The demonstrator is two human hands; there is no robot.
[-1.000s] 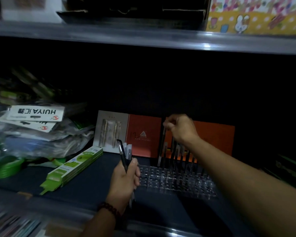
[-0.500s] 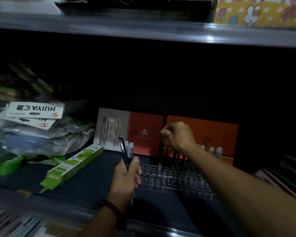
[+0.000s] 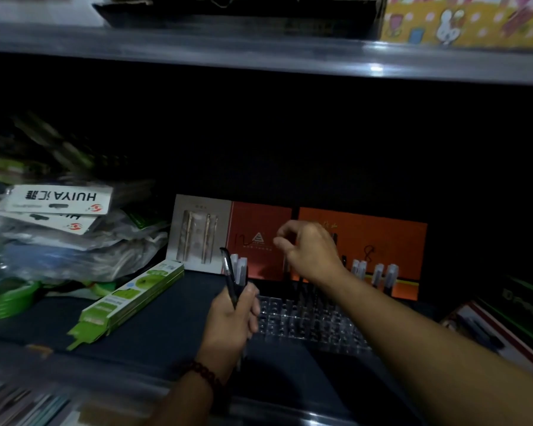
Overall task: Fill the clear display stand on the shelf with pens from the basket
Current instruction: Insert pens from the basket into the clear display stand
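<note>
The clear display stand sits on the dark shelf, just right of centre. Several dark pens stand in its back rows, and white-capped pens stand further right. My left hand is at the stand's left edge, closed round a small bundle of pens, one black and two with pale caps, pointing up. My right hand hovers over the back of the stand with loosely curled, slightly parted fingers, and I see nothing between them. The basket is out of view.
Orange boxes and a grey carded pen pack lean against the back. A green box lies left of my left hand, with bagged goods and a green roll beyond. More boxes are stacked at right. The upper shelf edge runs overhead.
My right hand lowered a dark pen into the back of the stand, then loosened its fingers and shifted slightly left. My left hand kept its bundle in place.
</note>
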